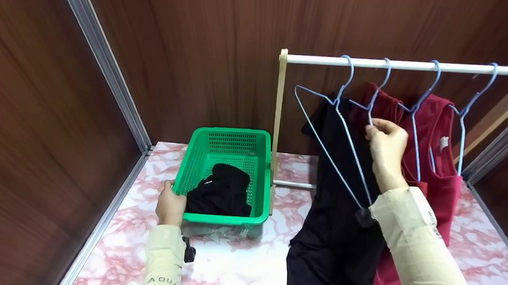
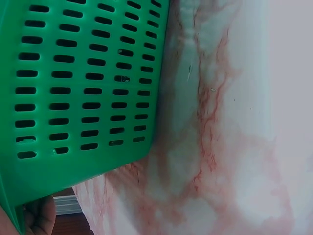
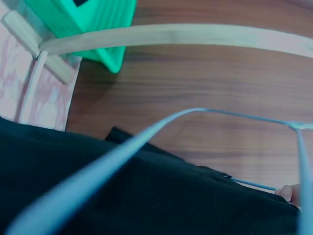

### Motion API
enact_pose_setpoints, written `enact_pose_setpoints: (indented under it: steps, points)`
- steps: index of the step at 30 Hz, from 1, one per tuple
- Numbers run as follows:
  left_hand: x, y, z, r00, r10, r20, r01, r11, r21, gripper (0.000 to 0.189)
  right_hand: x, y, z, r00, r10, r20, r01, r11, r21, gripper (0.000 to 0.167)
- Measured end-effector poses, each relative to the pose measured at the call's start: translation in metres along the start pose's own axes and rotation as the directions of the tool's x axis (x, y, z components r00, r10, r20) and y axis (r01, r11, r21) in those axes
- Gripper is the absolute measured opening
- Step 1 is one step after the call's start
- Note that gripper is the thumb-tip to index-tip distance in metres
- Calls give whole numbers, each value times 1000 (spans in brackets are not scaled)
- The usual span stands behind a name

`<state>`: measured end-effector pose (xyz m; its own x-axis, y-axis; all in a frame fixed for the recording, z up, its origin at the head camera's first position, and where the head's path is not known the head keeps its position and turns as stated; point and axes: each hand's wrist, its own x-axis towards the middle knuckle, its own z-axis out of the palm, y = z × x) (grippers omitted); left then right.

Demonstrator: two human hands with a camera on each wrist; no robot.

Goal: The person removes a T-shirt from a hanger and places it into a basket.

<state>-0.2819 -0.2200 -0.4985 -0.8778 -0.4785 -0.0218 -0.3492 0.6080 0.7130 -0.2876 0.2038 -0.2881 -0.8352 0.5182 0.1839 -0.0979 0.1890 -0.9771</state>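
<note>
Four blue wire hangers hook over the white rail in the head view; the right hand pinches the second beside a hanging black garment, while the left hand grips the green basket, another black garment inside. Left wrist: fingers curl under the rim; a tug could shift the basket. Right wrist: the bare first hanger crosses the cloth and could snag it.

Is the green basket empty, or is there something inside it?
Not empty: black cloth lies bunched in the near part of the green basket, whose bare perforated plastic shows behind it.
</note>
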Motion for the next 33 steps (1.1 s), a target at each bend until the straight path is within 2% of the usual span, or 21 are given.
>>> enact_pose_setpoints:
  steps: [2, 7, 12, 19, 26, 33]
  points:
    - [1, 0, 1, 1000, -3, 1, 3, 1000, -1, 53, 2, 1, -1, 1000, -2, -10, 2, 1000, 12, 13]
    - [1, 1, 2, 1000, -3, -10, 3, 1000, 3, 52, 4, 0, -2, 999, -15, -31, 18, 997, 81, 27]
    - [0, 0, 3, 1000, 2, -19, -2, 1000, 8, 52, 4, 0, -3, 998, -42, -43, 47, 991, 126, 24]
    - [0, 0, 3, 1000, -2, -11, 2, 1000, 19, 53, 3, -2, -6, 998, -50, -38, 56, 984, 167, 32]
    - [0, 0, 3, 1000, -13, -7, 13, 1000, 3, 52, 2, -4, -10, 994, -91, -54, 102, 960, 260, 30]
    - [-1, -1, 4, 1000, -14, -7, 14, 1000, 5, 52, 0, 9, -14, 994, -99, -52, 109, 962, 250, 24]
